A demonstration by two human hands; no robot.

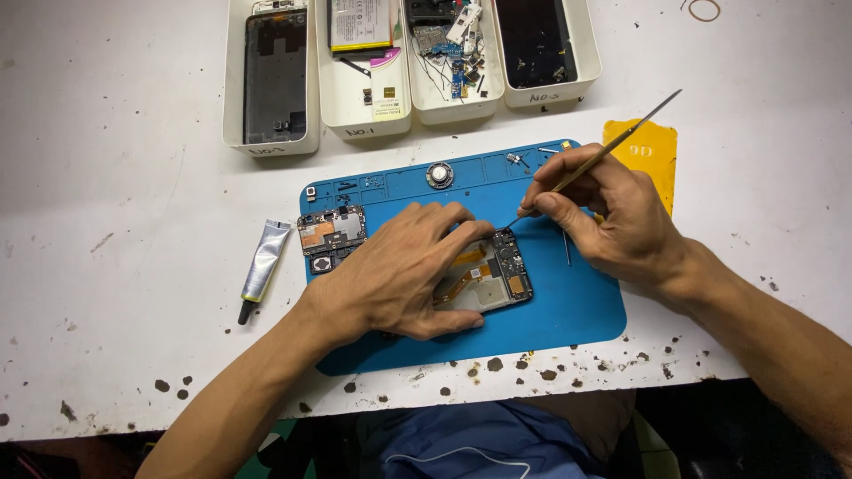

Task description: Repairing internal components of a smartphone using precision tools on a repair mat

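1. Blue cloth (479, 439) on the person's lap sits at the bottom edge, nearest the camera, with a thin white cord across it.
2. White surface (115, 177), worn, with dark chips and spots along its near edge.
3. Blue work mat (568, 302) lies mid-surface, with small screws and parts in its top compartments.
4. Four white trays (271, 142) line the far edge: one has a dark phone back cover, one a battery, one loose small parts and wires, one a dark screen panel.
5. Left hand (399, 270) lies palm down, fingers spread and flat, pressing on the opened phone (497, 275); it pins rather than grips.
6. Right hand (612, 217) is closed in a pencil-style pinch on the thin metal tool (612, 146), thumb and fingers curled round the shaft.
7. Opened phone lies on the mat's middle, mostly under the left hand; the exposed end shows orange flex cables and a dark frame.
8. Metal tool runs diagonally, far end up and to the right, tip down at the phone's upper corner; actual contact too small to tell.
9. Yellow sheet (652, 146) lies just beyond the mat's right corner, partly behind the right hand.
10. Circuit board (331, 235) rests on the mat's left side, just beside the left hand's fingers.
11. Silver glue tube (264, 266) with black nozzle lies off the mat, left.
12. Round metal part (439, 174) sits at the mat's top edge.
13. Rubber band (705, 9) lies at the far right corner.
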